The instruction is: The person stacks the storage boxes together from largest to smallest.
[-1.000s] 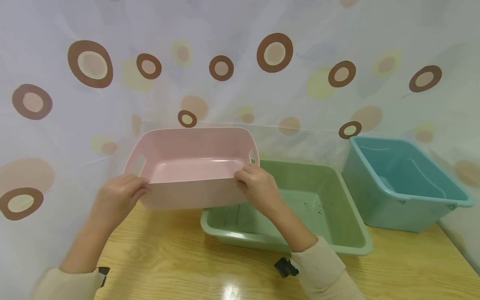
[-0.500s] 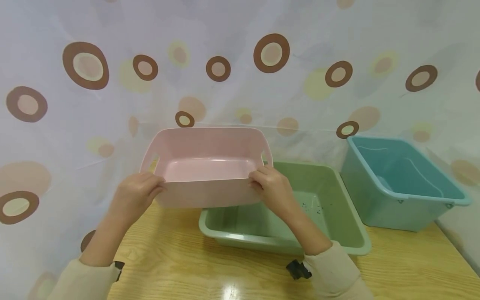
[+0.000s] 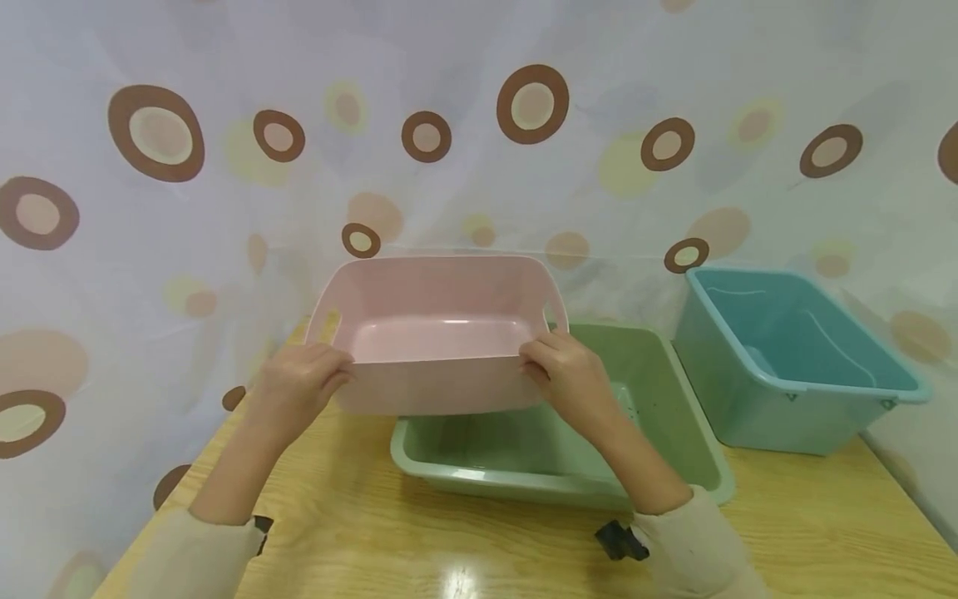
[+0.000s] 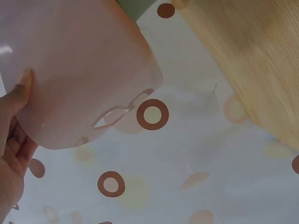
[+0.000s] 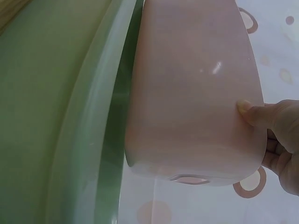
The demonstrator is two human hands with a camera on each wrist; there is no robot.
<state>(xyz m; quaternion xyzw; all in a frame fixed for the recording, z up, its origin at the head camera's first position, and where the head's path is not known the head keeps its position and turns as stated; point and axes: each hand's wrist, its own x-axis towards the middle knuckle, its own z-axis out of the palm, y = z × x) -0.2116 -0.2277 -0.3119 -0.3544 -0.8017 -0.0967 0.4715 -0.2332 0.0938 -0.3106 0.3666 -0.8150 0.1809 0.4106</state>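
A pink plastic basket [image 3: 441,385] with cut-out handle holes is held up, tilted so that its inside shows in the head view. My left hand [image 3: 299,387] pinches its near rim at the left corner. At the right end of that same rim, my right hand [image 3: 569,374] grips with the thumb outside. Both wrist views show a thumb pressed flat on the basket's outer wall, fingers over the rim. Below and behind the basket, a wide green basin [image 3: 674,399] stands on the table; the basket overlaps its left part in view.
A blue-green bin [image 3: 778,424] stands at the right, close against the basin. Beneath them is a wood-grain table [image 3: 359,516]. A white sheet with brown rings [image 3: 464,66] hangs behind and along the left side.
Both hands have carried the pink basket to the right, so it covers more of the green basin in the head view. The grip looks the same. The view has shifted slightly.
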